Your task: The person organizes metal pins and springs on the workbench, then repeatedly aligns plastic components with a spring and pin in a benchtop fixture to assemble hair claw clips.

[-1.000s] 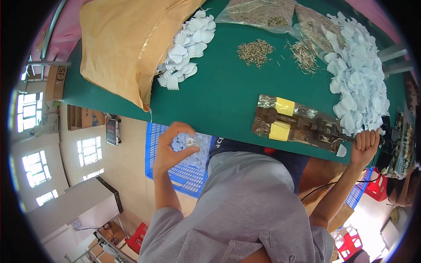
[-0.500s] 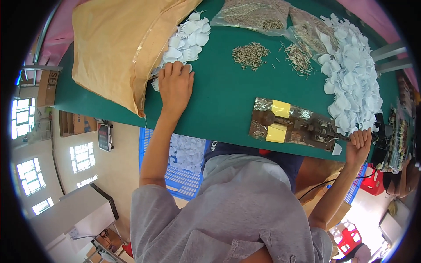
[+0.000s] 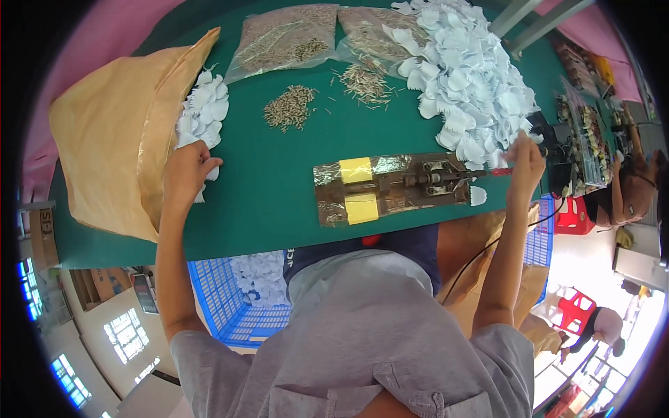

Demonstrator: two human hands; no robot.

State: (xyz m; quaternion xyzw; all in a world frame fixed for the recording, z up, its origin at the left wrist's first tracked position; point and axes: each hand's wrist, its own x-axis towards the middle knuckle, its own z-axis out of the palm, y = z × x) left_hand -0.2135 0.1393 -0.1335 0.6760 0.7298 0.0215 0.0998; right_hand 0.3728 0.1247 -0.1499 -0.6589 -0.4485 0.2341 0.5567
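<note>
My left hand (image 3: 188, 171) is at the mouth of a tan bag (image 3: 111, 139), beside a small heap of white toothed plastic pieces (image 3: 203, 104). Its fingers are curled in, and a white piece shows by the thumb; whether it is gripped I cannot tell. My right hand (image 3: 526, 164) is by the lower edge of a large pile of similar pieces (image 3: 467, 76), fingertips pinched together at a white piece. Just left of that hand is the red grip (image 3: 500, 171) of a small metal hand press (image 3: 439, 177). One white piece (image 3: 478, 196) lies at the press's right end.
Small metal pins (image 3: 289, 108) and longer thin pins (image 3: 366, 85) lie in heaps on the green table (image 3: 265, 181). Two clear bags (image 3: 282, 38) stand behind them. A blue basket (image 3: 216, 292) of white pieces is below the table edge. People work at the far right.
The view has swung rightward. My right hand has left the press lever and moved up to the large pile's edge, uncovering the red grip. My left hand's fingers have curled in by the bag.
</note>
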